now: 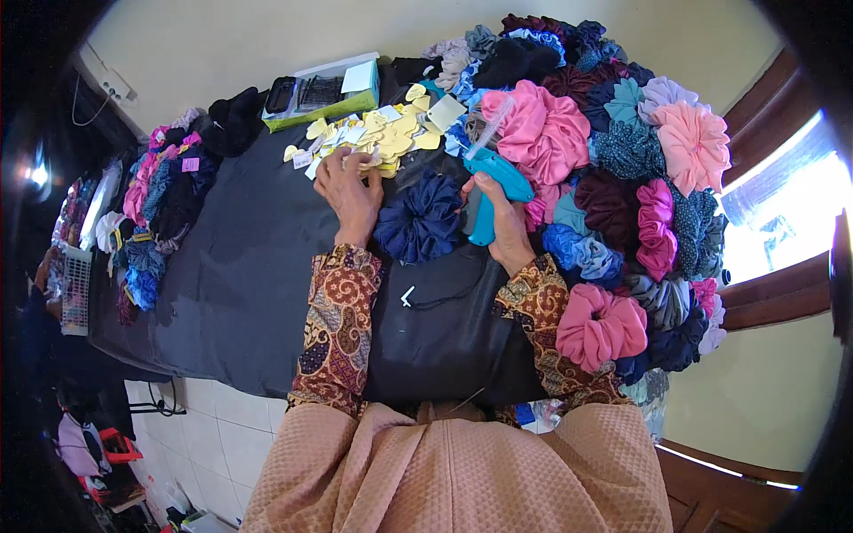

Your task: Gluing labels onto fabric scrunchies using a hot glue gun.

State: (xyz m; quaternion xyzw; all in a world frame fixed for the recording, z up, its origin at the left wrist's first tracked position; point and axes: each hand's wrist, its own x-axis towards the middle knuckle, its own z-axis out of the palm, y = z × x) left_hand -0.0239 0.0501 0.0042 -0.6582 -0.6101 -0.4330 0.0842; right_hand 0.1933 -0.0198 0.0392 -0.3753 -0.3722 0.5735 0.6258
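My right hand (503, 222) is wrapped round a teal tagging gun (499, 176), whose clear plastic fastener strip sticks up from its top. My left hand (350, 195) reaches to the near edge of a heap of yellow and white paper tags (387, 133). Its fingers are bent together at a yellow tag, partly hidden by the hand. Between both hands a navy blue scrunchie (419, 218) lies on the black-covered table (249, 275). Closer to me on the cloth is a thin black cord with a small white piece (407, 297).
A big mound of colourful scrunchies (613, 151) crowds the right side up to the window. Behind the tags stands a green and white box (322, 99) with dark items. More scrunchies (160, 204) lie at far left, near a white basket (76, 289).
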